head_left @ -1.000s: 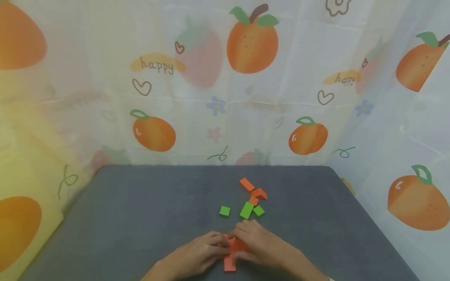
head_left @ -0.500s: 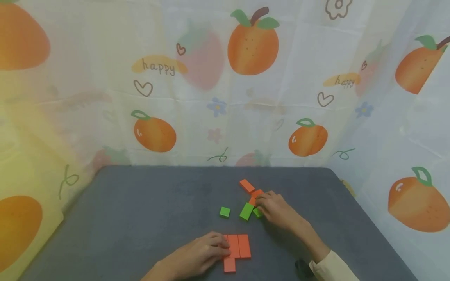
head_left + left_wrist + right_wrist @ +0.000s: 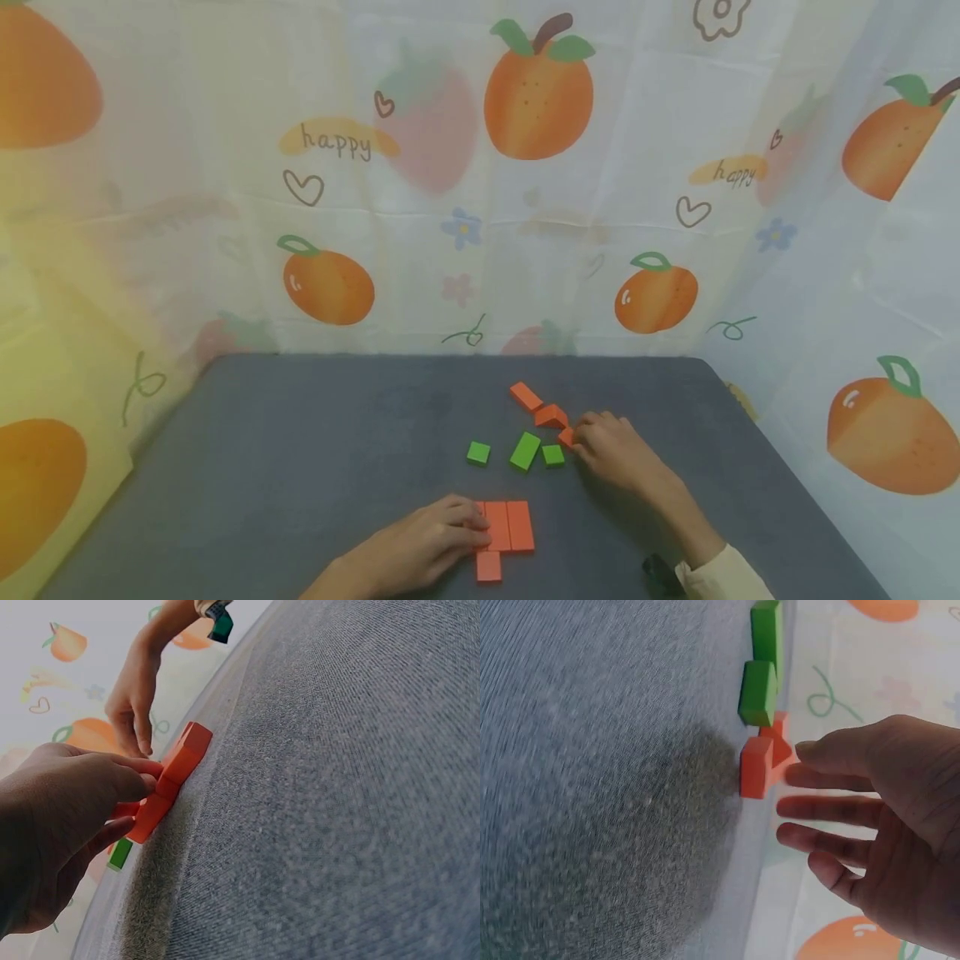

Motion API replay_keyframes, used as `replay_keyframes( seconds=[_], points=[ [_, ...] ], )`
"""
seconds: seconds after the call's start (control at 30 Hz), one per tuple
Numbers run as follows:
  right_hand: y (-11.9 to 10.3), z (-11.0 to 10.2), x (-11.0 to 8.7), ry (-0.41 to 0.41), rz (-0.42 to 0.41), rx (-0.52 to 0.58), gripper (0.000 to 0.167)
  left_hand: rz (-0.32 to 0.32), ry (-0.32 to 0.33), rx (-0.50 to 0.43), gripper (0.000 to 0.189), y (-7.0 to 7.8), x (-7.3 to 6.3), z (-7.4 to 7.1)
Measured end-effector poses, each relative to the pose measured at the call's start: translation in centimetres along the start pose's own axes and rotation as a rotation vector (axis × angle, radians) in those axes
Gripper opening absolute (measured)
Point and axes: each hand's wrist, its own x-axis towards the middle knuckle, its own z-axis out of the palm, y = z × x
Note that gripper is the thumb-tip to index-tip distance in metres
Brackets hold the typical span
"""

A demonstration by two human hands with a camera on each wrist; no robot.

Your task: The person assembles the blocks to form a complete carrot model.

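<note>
Several flat orange-red building blocks lie side by side at the near middle of the table, with a small square block against their near edge. My left hand holds the left side of this group, covering the leftmost block. In the left wrist view, its fingertips meet the side of the blocks. Farther right, my right hand has its fingertips at a small orange block. In the right wrist view, the fingers are spread beside that block and do not close round it.
Three green blocks lie beyond the orange-red group. Behind them are a triangular orange block and a long orange block. A fruit-printed curtain hangs behind the dark grey table.
My right hand left the orange-red group and went to the loose blocks. The small orange block shifted right, away from the green ones. My left hand stayed in place.
</note>
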Motion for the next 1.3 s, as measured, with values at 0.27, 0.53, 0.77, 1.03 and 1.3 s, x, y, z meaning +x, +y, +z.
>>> replay_keyframes(
  seconds=[0.27, 0.53, 0.77, 1.03, 1.3],
  points=[
    [0.3, 0.6, 0.5, 0.018, 0.003, -0.005, 0.021, -0.012, -0.025, 0.001, 0.027, -0.1, 0.1, -0.1],
    [0.6, 1.0, 0.9, -0.025, 0.048, 0.031, 0.02, -0.003, -0.011, -0.004, 0.027, -0.1, 0.2, 0.0],
    [0.8, 1.3, 1.6, 0.012, -0.029, 0.013, 0.02, -0.007, -0.004, 0.001, 0.026, -0.1, 0.2, -0.2],
    [0.8, 0.8, 0.9, 0.089, -0.046, 0.012, 0.021, 0.003, 0.001, 0.002, 0.026, -0.1, 0.2, -0.1],
    [-0.1, -0.8, -1.0, 0.185, -0.133, -0.01, 0.022, 0.017, 0.021, 0.008, 0.024, -0.1, 0.1, 0.1]
  ],
)
